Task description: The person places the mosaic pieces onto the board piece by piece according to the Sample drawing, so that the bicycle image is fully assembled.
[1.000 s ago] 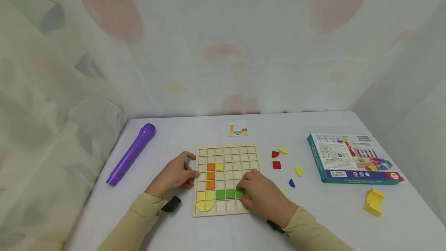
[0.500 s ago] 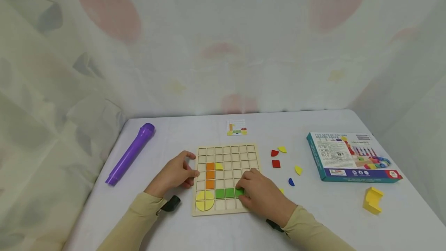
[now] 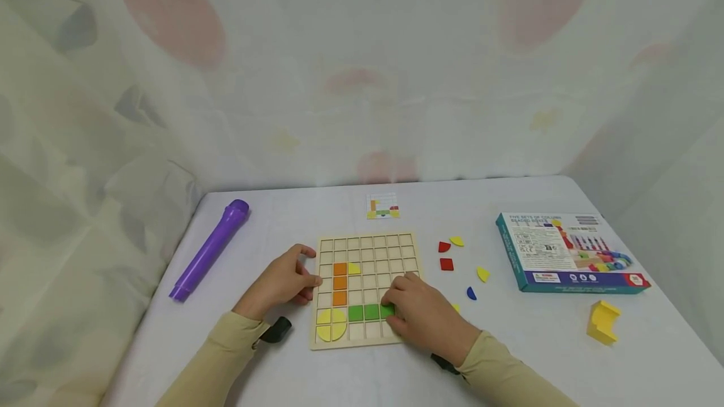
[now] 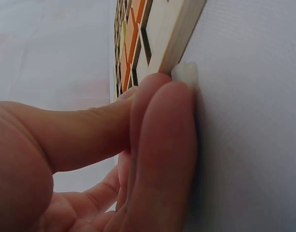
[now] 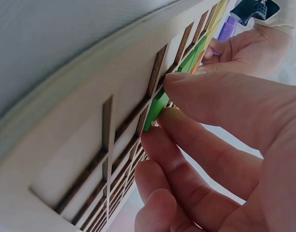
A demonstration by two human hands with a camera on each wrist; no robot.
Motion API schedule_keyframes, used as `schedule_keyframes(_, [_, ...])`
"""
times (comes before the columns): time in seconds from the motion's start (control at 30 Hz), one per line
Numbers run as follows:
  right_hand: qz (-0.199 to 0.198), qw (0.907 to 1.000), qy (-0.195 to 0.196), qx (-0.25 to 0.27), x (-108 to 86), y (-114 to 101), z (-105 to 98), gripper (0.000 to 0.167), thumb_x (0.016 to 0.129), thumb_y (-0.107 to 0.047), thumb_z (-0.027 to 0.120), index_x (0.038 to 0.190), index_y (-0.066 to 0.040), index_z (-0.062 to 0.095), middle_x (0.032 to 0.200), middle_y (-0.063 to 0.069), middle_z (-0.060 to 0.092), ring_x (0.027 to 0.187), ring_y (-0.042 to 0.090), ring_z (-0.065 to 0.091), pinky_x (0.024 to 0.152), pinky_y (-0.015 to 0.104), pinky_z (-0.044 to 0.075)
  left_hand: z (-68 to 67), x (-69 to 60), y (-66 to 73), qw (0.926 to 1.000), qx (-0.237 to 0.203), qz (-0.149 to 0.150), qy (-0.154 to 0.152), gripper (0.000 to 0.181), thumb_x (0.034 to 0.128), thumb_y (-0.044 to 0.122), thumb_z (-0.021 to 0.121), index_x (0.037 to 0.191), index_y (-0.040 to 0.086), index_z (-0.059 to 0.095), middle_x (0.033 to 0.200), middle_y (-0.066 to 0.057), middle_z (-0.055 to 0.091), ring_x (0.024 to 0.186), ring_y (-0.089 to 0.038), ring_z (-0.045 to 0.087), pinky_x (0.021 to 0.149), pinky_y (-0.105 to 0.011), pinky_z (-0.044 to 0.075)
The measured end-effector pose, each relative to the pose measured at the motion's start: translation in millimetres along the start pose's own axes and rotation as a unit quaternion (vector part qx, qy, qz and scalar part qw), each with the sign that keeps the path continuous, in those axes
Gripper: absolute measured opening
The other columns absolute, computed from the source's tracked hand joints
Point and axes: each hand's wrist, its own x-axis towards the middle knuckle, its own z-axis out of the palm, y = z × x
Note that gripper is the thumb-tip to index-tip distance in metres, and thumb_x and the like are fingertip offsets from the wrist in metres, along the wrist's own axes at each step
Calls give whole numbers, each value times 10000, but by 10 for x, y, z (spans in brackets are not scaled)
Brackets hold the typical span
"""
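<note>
A wooden grid board [image 3: 384,267] lies on the table. My left hand [image 3: 283,281] pinches its left edge, thumb [image 4: 90,133] against the rim and fingers below in the left wrist view. At the lower right of the board, my right hand [image 3: 424,313] pinches a green square tile [image 5: 158,104] at its cell between thumb and fingertips. Two more green tiles [image 3: 363,313] sit to the left in the same row. Orange squares [image 3: 340,283] form a column, with a yellow quarter piece [image 3: 354,268] beside the top one. Yellow quarters [image 3: 331,325] make a circle at the lower left corner.
Right of the board lie a red square [image 3: 446,264], a red quarter [image 3: 444,247], several yellow pieces [image 3: 482,274] and a blue half-circle [image 3: 471,293]. A pattern card [image 3: 383,206] is behind. A purple microphone [image 3: 210,250], a box [image 3: 571,253] and a yellow block [image 3: 603,323] stand farther out.
</note>
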Motion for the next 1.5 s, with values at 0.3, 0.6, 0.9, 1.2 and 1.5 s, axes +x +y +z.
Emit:
schedule_keyframes(0.3, [271, 9996, -12, 73, 20, 103, -77, 163, 927, -196, 815, 1085, -160, 823, 1050, -70, 719, 984, 104, 551, 854, 280, 585, -3, 21, 6, 10000, 12, 10, 0, 630, 948, 121, 835, 1483, 114, 501, 972, -147, 655, 672, -222, 712, 606, -334, 651])
schedule_keyframes(0.6, [1498, 9879, 301, 264, 84, 599, -345, 207, 950, -197, 821, 1123, -87, 803, 1079, 26, 731, 1046, 212, 650, 956, 417, 606, -6, 19, -9, 10000, 38, -31, 0, 628, 951, 121, 833, 1486, 122, 504, 967, -145, 661, 674, -224, 713, 607, -335, 652])
schedule_keyframes(0.9, [2410, 9693, 241, 431, 104, 1067, -498, 221, 978, -249, 789, 1083, -56, 810, 1095, 121, 769, 1031, 299, 655, 913, 477, 616, 1, 17, -18, 10000, 4, -44, 8, 625, 949, 116, 832, 1484, 128, 509, 969, -146, 660, 678, -230, 711, 605, -336, 653])
schedule_keyframes(1.2, [2514, 9677, 93, 182, 160, 1198, -447, 267, 961, -246, 782, 1073, -5, 805, 1004, 122, 770, 892, 255, 631, 889, 462, 617, 10, 15, -25, 10000, -1, -52, 48, 625, 944, 114, 839, 1478, 133, 515, 961, -142, 660, 664, -230, 712, 600, -336, 650])
schedule_keyframes(1.5, [2569, 9663, -134, 26, 383, 1152, -414, 285, 956, -290, 789, 1087, -38, 807, 939, 79, 718, 890, 252, 581, 825, 409, 569, 18, 21, -20, 10000, -1, -31, 55, 616, 947, 117, 838, 1472, 135, 516, 957, -142, 660, 662, -226, 712, 598, -335, 651])
